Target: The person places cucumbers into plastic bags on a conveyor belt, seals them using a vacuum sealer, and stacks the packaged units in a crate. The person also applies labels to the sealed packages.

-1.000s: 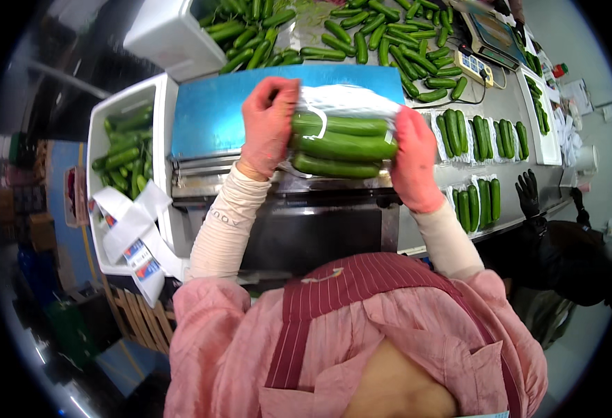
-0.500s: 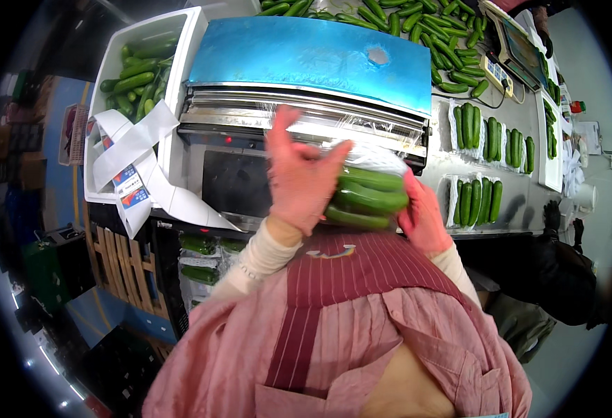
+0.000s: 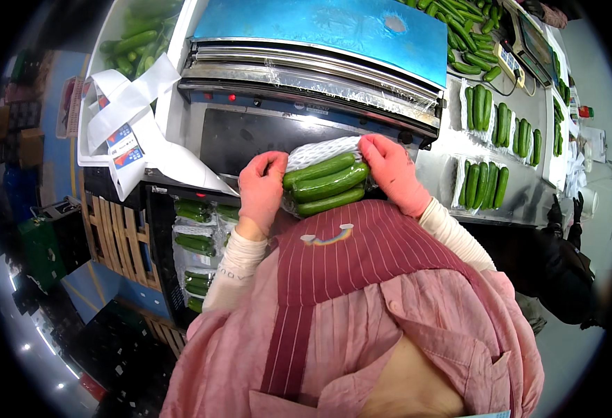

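Observation:
A pack of cucumbers (image 3: 328, 182), wrapped in clear film with a white foam net (image 3: 313, 151) along its far edge, is held close to my apron. My left hand (image 3: 262, 188) pinches the pack's left end, fingers closed on the film. At the opposite end, my right hand (image 3: 394, 174) grips the far right corner between thumb and fingers. Just beyond the pack lies the dark plate (image 3: 250, 143) of a film wrapping machine. Its rollers and clear film (image 3: 306, 73) stretch across behind the plate, below a blue cover (image 3: 306, 24).
Left of the machine stands a white foam box (image 3: 181, 104) of cucumbers, with a strip of labels (image 3: 128, 143) draped over it. Unwrapped cucumber sets (image 3: 483, 184) on foam nets lie on the steel table to the right. Several wrapped packs (image 3: 194, 244) sit in a crate at lower left.
The pack has come nearer my body and shifted left. My left hand has moved from above the pack to its left end; my right hand has gone to its far right corner.

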`<state>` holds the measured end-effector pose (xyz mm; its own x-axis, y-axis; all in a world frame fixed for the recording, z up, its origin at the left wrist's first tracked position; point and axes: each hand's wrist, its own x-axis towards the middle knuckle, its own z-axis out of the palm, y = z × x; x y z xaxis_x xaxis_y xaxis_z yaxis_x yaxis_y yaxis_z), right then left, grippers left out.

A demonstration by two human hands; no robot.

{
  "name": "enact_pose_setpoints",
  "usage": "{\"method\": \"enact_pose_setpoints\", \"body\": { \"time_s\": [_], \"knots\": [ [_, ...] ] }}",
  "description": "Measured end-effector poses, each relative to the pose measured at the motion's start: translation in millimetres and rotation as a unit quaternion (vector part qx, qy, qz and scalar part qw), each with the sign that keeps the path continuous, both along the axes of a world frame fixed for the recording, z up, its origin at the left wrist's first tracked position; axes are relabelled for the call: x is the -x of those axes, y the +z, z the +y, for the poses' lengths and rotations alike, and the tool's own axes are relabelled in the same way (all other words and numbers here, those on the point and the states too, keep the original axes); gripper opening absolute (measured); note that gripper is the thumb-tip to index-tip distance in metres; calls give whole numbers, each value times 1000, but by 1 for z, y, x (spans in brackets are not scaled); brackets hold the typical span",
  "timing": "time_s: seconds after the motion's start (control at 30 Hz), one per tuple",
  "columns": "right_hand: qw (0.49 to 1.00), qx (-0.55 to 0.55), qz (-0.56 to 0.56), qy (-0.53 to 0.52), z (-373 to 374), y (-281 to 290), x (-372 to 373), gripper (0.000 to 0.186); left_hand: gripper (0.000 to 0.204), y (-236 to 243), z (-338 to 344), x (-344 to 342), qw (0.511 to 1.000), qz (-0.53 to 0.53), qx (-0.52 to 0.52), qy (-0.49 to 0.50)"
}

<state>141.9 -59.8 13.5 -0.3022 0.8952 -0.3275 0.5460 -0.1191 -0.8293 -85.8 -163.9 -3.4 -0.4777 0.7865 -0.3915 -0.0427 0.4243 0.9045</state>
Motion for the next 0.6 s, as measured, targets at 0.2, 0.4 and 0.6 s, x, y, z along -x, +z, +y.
{"method": "enact_pose_setpoints", "body": {
  "time_s": [0.2, 0.4, 0.6],
  "knots": [
    [952, -281, 47, 111, 4, -8, 6, 15, 16, 13, -10, 22, 929, 317, 13, -189],
    [991, -95, 80, 55, 3, -7, 16, 19, 38, 24, 10, 22, 887, 378, -117, -239],
    [990, -46, 80, 108, 23, 0, 25, 26, 80, 41, 48, 8, 883, 262, -158, -357]
  ]
}}
